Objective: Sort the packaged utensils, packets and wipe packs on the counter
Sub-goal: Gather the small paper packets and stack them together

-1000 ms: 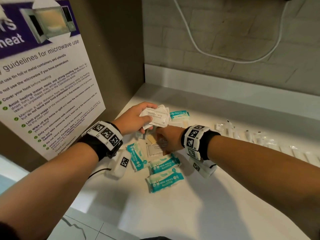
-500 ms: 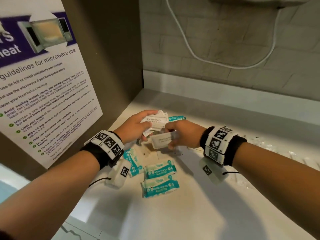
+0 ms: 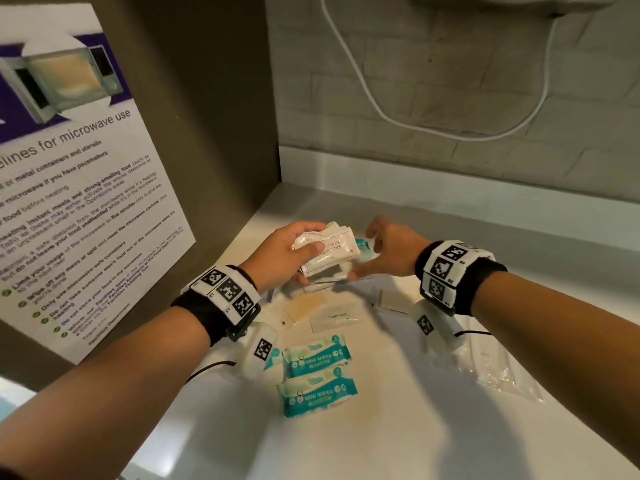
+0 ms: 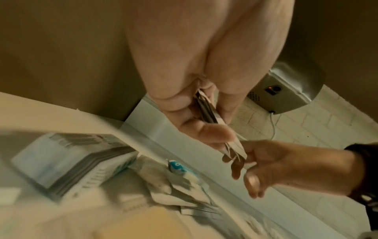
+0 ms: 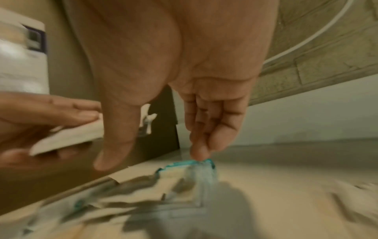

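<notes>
My left hand (image 3: 304, 245) grips a stack of white shampoo packets (image 3: 325, 251) above the back left of the counter (image 3: 398, 427), thumb on top. The left wrist view shows the stack (image 4: 208, 111) edge-on between thumb and fingers. Just right of the stack, my right hand (image 3: 375, 252) is open and holds nothing; its fingertips reach the stack's end. A teal wipe pack (image 5: 190, 165) lies under its fingers. Two teal mini wipes packs (image 3: 317, 355) (image 3: 317, 393) lie nearer me. A tan packet (image 3: 306, 304) and a toothbrush packet (image 3: 337, 318) lie between.
A microwave-guidelines poster (image 3: 69, 202) hangs on the brown side wall at the left. A white cable (image 3: 415, 116) loops on the tiled back wall, under a hand dryer (image 4: 286, 90). Clear-wrapped utensils (image 3: 495, 368) lie at the right, and a white packet (image 3: 394, 299) near my right wrist.
My right hand lifted a white packet off the counter, brought it to the stack in my left hand and let go. The stack is now thicker.
</notes>
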The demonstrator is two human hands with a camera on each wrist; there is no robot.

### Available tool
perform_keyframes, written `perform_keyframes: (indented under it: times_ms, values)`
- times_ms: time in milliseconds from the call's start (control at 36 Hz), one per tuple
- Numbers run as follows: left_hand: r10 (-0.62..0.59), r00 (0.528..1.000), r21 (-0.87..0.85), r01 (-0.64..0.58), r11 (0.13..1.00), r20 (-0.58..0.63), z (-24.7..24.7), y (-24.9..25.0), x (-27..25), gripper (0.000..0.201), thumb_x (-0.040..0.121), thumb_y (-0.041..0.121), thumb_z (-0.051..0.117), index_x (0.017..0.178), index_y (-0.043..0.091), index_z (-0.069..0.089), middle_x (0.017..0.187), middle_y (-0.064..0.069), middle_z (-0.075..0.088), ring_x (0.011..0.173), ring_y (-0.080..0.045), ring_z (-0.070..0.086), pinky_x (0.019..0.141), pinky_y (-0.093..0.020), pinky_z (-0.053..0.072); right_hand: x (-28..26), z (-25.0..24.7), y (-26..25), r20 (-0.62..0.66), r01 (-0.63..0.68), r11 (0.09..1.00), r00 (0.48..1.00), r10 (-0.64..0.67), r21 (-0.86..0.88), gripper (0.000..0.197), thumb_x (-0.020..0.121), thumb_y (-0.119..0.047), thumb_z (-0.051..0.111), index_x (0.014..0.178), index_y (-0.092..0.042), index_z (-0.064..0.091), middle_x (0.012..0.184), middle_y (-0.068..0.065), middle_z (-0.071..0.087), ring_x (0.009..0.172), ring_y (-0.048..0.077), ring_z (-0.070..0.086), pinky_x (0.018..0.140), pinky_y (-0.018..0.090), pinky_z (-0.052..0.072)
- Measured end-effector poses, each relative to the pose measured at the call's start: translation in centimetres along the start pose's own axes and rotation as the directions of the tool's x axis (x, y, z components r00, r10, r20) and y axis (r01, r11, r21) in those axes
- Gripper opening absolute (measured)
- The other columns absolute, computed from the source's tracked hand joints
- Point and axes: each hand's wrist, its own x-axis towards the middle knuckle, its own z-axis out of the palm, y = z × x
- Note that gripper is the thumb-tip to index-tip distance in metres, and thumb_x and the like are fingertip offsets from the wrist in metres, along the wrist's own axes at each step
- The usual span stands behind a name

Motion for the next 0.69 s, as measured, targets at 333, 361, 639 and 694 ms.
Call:
perform_keyframes:
  times_ms: [333, 361, 639, 694]
  values:
    - [-0.036, 0.999, 0.016, 0.037, 0.999, -0.030, -2.0, -1.8, 0.7, 0.036, 0.096, 0.016, 0.059, 0.131, 0.026, 0.056, 0.121, 0.000, 0.063, 0.089, -0.019, 0.069, 0.051, -0.023, 0.054, 2.6, 2.8, 0.3, 0.123, 0.006, 0.976, 0.992, 0.021, -0.220, 0.052, 0.080, -0.035, 0.070, 0.121, -0.016, 0.044, 0.105, 0.003, 0.061, 0.091, 0.023, 0.058, 0.077, 0.029, 0.046]
    - [-0.041, 0.999, 0.018, 0.041, 0.999, -0.037, -2.3, -1.8, 0.8, 0.036, 0.096, 0.016, 0.060, 0.130, 0.027, 0.057, 0.120, 0.001, 0.064, 0.090, -0.021, 0.070, 0.052, -0.025, 0.055, 2.9, 3.0, 0.2, 0.120, 0.010, 0.974, 0.993, 0.018, -0.227, 0.051, 0.079, -0.034, 0.070, 0.118, -0.016, 0.044, 0.102, 0.002, 0.061, 0.088, 0.022, 0.057, 0.075, 0.029, 0.046]
    - [-0.035, 0.996, 0.017, 0.037, 0.999, -0.086, -3.6, -2.4, 1.2, 0.031, 0.095, 0.020, 0.062, 0.123, 0.030, 0.059, 0.115, 0.002, 0.068, 0.081, -0.022, 0.072, 0.054, -0.028, 0.058, 4.0, 4.6, -3.4, 0.179, 0.218, 0.920, 0.970, -0.167, -0.325, 0.033, 0.082, -0.044, 0.062, 0.097, -0.015, 0.062, 0.095, 0.003, 0.063, 0.084, 0.022, 0.057, 0.075, 0.029, 0.047]
    - [-0.038, 0.995, 0.022, 0.040, 0.999, -0.093, -3.7, -2.4, 1.3, 0.030, 0.095, 0.021, 0.062, 0.123, 0.031, 0.059, 0.114, 0.002, 0.068, 0.086, -0.028, 0.072, 0.058, -0.032, 0.060, 4.2, 4.9, -3.9, 0.203, 0.233, 0.916, 0.964, -0.173, -0.326, 0.030, 0.085, -0.045, 0.060, 0.091, -0.017, 0.064, 0.091, 0.002, 0.062, 0.081, 0.020, 0.056, 0.070, 0.026, 0.041]
